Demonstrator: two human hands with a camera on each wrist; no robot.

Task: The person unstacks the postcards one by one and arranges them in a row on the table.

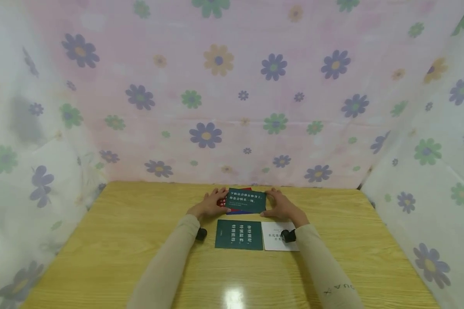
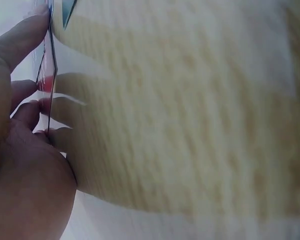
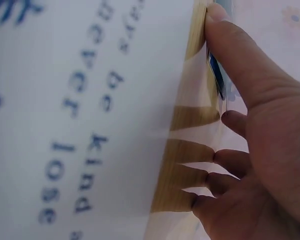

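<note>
My left hand (image 1: 209, 204) grips the left end of a small pile of cards, its thumb at the near edge and fingers spread along the far side. On top lies a dark green card (image 1: 247, 199) with white writing. A red card (image 1: 222, 203) and a blue card (image 1: 237, 212) peek out beneath it. My right hand (image 1: 282, 206) holds the green card's right end between thumb and fingers. In the right wrist view, the thumb (image 3: 240, 55) reaches the pile's edge. Seen from the left wrist, the pile is edge-on, with red (image 2: 47, 82) showing.
Nearer to me lie another dark green card (image 1: 239, 235) and, beside it on the right, a white card (image 1: 272, 242) partly under the right wrist's black camera (image 1: 288, 235). Flower-patterned cloth (image 1: 247, 107) hangs behind the wooden table (image 1: 131, 257) and along both sides.
</note>
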